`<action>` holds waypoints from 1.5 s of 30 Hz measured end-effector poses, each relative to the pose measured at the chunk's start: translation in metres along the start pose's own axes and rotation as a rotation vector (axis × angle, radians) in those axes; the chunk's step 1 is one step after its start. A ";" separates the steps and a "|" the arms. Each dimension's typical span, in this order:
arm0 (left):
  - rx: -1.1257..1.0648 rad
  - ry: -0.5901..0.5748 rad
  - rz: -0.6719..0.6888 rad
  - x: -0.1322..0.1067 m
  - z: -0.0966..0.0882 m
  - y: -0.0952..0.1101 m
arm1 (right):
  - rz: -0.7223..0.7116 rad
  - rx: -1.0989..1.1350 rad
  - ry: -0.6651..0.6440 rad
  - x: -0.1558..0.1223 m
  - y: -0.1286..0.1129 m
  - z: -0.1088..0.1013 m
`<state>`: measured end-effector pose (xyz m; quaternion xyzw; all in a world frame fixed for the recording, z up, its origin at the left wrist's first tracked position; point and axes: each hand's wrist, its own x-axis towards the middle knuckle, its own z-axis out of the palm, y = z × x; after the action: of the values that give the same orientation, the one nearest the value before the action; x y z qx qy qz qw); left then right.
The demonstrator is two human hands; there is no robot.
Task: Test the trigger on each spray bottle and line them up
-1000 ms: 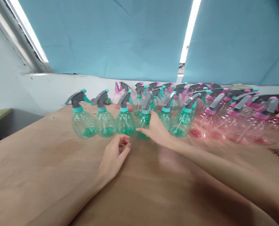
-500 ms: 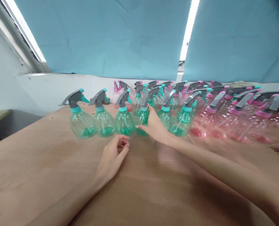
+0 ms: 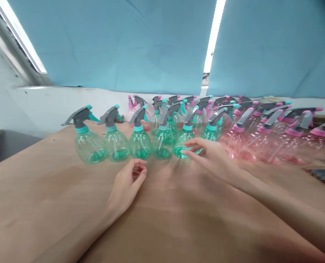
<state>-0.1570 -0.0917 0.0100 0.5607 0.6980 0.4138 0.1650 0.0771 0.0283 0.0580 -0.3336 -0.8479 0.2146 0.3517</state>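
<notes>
A row of green spray bottles (image 3: 115, 142) with grey triggers and teal collars stands across the brown table (image 3: 42, 204). To their right stand several pink spray bottles (image 3: 261, 146). My left hand (image 3: 125, 184) rests on the table just before the green row, fingers loosely curled, nothing visible in it. My right hand (image 3: 210, 157) hovers in front of the fifth and sixth green bottles (image 3: 182, 144), fingers spread, fingertips close to the fifth bottle's base but not gripping it.
More green and pink bottles (image 3: 179, 106) crowd behind the front row up to a white ledge (image 3: 55, 102). A blue curtain (image 3: 124, 44) hangs behind. A dark floor area (image 3: 3, 146) lies beyond the table's left edge.
My right hand has let go of the fourth green bottle and moved right and nearer, with fingers spread. My left hand has stayed almost in place.
</notes>
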 end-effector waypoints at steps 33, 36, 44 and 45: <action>0.098 -0.102 0.122 -0.016 0.027 0.065 | 0.139 -0.233 0.015 0.019 0.025 0.004; -0.016 -0.061 0.060 -0.005 0.036 0.083 | 0.059 -0.230 -0.044 -0.004 0.018 -0.006; -0.279 -0.236 0.196 0.002 0.067 0.145 | -0.158 -0.192 -0.146 -0.081 -0.003 -0.038; -0.292 -0.245 0.227 -0.002 0.071 0.151 | -0.180 -0.182 -0.140 -0.088 -0.004 -0.041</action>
<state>-0.0094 -0.0617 0.0818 0.6519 0.5378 0.4552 0.2803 0.1521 -0.0321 0.0473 -0.2708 -0.9129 0.1273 0.2777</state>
